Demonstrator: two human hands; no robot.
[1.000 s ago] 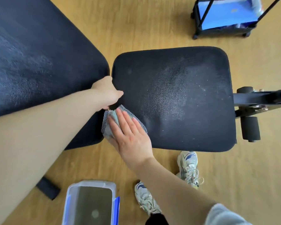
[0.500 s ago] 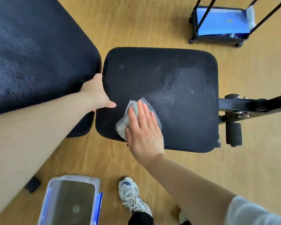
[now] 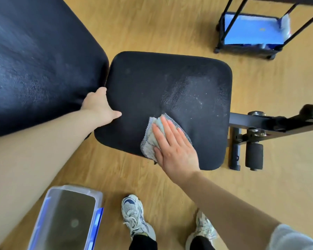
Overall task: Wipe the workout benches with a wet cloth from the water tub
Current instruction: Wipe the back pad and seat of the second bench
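Note:
A black padded bench seat lies in the middle, with a larger black back pad to its left. My right hand presses flat on a pale grey-green cloth near the seat's front edge. My left hand grips the seat's left edge at the gap between the two pads. A damp sheen and white specks show on the seat's right half. The clear water tub with blue handles stands on the floor at the lower left.
The bench's black metal frame and foam rollers stick out to the right. A black wheeled cart with a blue box stands at the top right. My two white sneakers stand on the wooden floor below the seat.
My right hand has slid the cloth to the right along the seat's front part, from the left corner toward the middle. My left hand has stayed on the seat's left edge.

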